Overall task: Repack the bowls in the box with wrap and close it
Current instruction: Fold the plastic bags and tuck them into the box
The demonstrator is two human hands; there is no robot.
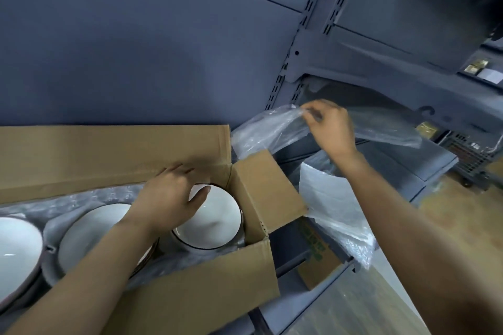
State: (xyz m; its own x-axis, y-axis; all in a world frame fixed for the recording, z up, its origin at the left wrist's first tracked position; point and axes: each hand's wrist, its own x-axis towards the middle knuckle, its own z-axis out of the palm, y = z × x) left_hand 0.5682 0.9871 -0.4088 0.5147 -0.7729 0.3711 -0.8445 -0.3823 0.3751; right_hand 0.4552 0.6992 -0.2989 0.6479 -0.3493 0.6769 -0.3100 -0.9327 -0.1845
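Observation:
An open cardboard box lies in front of me with its flaps spread. Three white bowls with dark rims sit in a row inside it on bubble wrap: the right bowl, the middle bowl and the left bowl. My left hand rests on the far edge of the right bowl, thumb inside the rim. My right hand is raised to the right of the box and pinches a clear sheet of bubble wrap that hangs from its fingers.
More clear wrap lies draped over the grey shelf edge right of the box. A second cardboard box with green print stands below. Grey slotted shelving uprights rise behind. Wooden floor shows at lower right.

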